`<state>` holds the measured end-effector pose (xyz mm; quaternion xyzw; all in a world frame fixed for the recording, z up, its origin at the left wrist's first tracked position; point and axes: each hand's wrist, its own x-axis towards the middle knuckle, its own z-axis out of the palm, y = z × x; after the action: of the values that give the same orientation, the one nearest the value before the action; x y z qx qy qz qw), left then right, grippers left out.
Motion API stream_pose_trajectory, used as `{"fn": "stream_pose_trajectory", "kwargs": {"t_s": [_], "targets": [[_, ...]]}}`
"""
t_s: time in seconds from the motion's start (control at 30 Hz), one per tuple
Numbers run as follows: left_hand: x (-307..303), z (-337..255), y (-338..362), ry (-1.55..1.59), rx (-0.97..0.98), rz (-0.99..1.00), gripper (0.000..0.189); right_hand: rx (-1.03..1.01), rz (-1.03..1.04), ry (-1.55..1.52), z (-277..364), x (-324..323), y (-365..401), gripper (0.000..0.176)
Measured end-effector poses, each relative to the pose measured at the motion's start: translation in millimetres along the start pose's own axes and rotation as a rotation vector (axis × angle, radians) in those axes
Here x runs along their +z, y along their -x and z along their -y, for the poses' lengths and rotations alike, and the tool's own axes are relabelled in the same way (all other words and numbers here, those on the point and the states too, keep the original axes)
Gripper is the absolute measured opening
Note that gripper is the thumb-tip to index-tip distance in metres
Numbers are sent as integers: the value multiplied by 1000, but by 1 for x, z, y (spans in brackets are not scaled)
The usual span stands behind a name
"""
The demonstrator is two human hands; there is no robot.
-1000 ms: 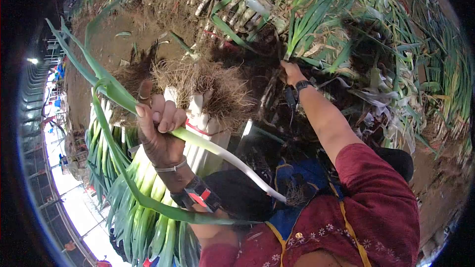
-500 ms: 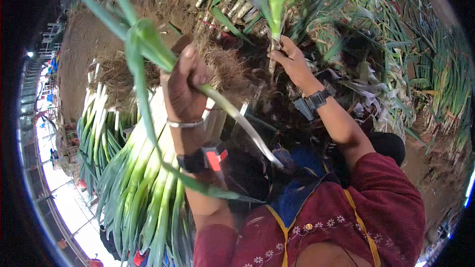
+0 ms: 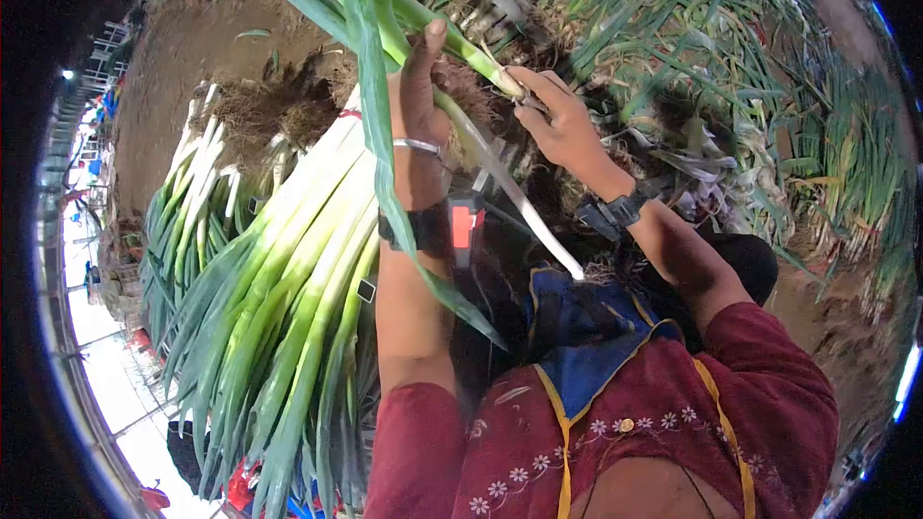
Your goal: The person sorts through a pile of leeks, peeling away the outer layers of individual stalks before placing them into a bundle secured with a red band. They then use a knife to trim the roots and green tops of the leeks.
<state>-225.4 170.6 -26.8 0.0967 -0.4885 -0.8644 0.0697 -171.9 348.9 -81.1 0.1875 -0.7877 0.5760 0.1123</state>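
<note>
My left hand (image 3: 419,86) is closed around a long leek (image 3: 510,194). Its white stalk slants down right to a rooty tip over my lap, and a green leaf (image 3: 385,154) hangs across my forearm. My right hand (image 3: 558,120) is just to the right, fingers pinched on the end of a thick green stalk (image 3: 452,38) that runs up and left past the left hand. Whether this stalk is a second leek or part of the first I cannot tell. Both wrists carry dark bands.
A big tied bundle of cleaned leeks (image 3: 288,269) lies to my left with roots (image 3: 260,106) at its far end. Loose leeks and trimmed leaves (image 3: 731,67) cover the ground ahead and to the right. Bare soil (image 3: 183,48) shows at upper left.
My left hand has lifted the leek higher and toward the middle. My right hand left the pile with a stalk and came in beside the left hand.
</note>
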Motion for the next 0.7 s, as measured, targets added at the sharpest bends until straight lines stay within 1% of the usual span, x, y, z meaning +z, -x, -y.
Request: {"fn": "stream_pose_trajectory", "kwargs": {"t_s": [0.1,0.27,0.33,0.43,0.53,0.6,0.7], "targets": [[4,-7,3,-58,-38,-63,35,-57,-24,81,0,3,1,47],[-1,-6,-4,-26,-17,-94,32,-113,-22,177,5,3,-4,46],[-3,-7,-5,-15,-19,-57,30,-119,-13,180,7,4,-7,47],[-2,-8,-8,86,-41,14,25,-4,42,29,15,7,-14,43],[4,-7,-6,143,-87,48,22,131,-41,-183,15,23,-22,37],[0,1,-9,148,-113,82,21,140,-90,-168,14,25,-30,32],[10,1,-5,32,9,-30,22,118,-166,-208,0,31,-34,25]]}}
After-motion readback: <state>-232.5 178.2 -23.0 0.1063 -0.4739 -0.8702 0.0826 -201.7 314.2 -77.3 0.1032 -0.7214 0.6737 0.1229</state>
